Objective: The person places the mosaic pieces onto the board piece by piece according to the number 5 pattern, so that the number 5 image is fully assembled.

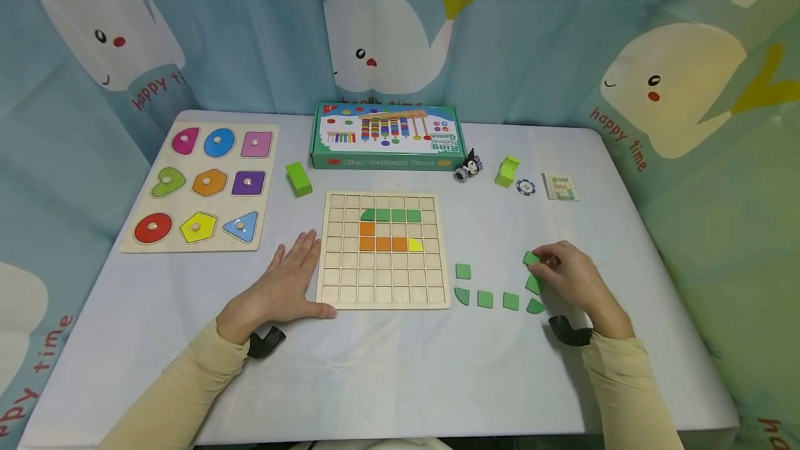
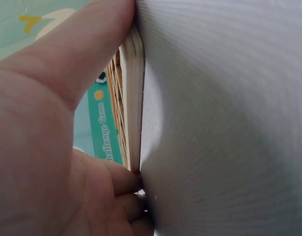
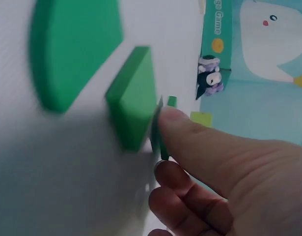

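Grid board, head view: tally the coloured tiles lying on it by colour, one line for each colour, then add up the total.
Green tiles: 4
Orange tiles: 4
Yellow tile: 1
Total: 9

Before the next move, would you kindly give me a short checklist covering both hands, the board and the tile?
1. Left hand against the wooden grid board's left edge: ok, fingers extended.
2. Wooden grid board flat on the table: ok.
3. Right hand pinching a green tile: ok.
4. Green tile lifted clear of the table: cannot tell.
5. Bare cells available on the wooden grid board: ok, many.
6. Small patterned card's design readable: not ok, too small here.
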Demonstrator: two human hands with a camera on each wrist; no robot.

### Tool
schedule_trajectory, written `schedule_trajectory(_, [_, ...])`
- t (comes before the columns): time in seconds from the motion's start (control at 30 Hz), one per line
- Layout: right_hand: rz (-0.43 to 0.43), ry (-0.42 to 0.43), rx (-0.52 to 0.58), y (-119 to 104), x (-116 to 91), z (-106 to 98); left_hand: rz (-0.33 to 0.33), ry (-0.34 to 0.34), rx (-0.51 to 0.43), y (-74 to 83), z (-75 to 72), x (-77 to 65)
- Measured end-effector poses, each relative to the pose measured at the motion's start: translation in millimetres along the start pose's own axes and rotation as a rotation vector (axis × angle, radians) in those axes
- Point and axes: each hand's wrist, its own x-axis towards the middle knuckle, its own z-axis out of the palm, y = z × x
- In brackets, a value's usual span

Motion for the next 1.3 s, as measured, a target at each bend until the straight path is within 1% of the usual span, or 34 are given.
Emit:
schedule_trajectory(0.1, [-0.033,0.018,0.013,-11,5,1,0.002,-0.002,-0.003,0.3,-0.7,0.3])
schedule_trajectory(0.23, [-0.16,0.064,0.037,-34,15,8,0.004,-0.002,-0.003,0.4,-0.9,0.2])
schedule_trajectory(0.3, [-0.207,0.064,0.047,-48,21,15,0.004,-0.003,0.001,0.4,-0.4,0.2])
schedule_trajectory(0.37, [-0.242,0.044,0.064,-62,26,21,0.003,-0.004,0.004,0.4,0.2,0.4])
schedule_trajectory(0.47, [-0.269,-0.013,0.088,-81,34,32,0.001,-0.002,0.007,0.4,0.8,0.8])
schedule_trajectory(0.53, [-0.302,-0.049,0.098,-93,39,39,0.0,-0.001,0.008,0.4,0.8,1.0])
schedule_trajectory(0.7, [-0.377,-0.124,0.08,-116,48,57,-0.002,-0.002,0.006,1.0,0.5,1.1])
schedule_trajectory(0.83, [-0.41,-0.156,0.037,-128,54,66,-0.003,-0.001,0.001,1.4,0.1,1.0])
schedule_trajectory(0.97, [-0.403,-0.179,0.01,-137,57,71,-0.005,-0.003,0.007,1.1,0.3,1.1])
schedule_trajectory(1.13, [-0.396,-0.202,-0.02,-142,60,75,-0.011,-0.006,0.014,1.2,0.3,0.8])
schedule_trajectory(1.3, [-0.394,-0.201,-0.032,-144,62,77,-0.01,-0.003,0.011,1.7,0.2,0.0])
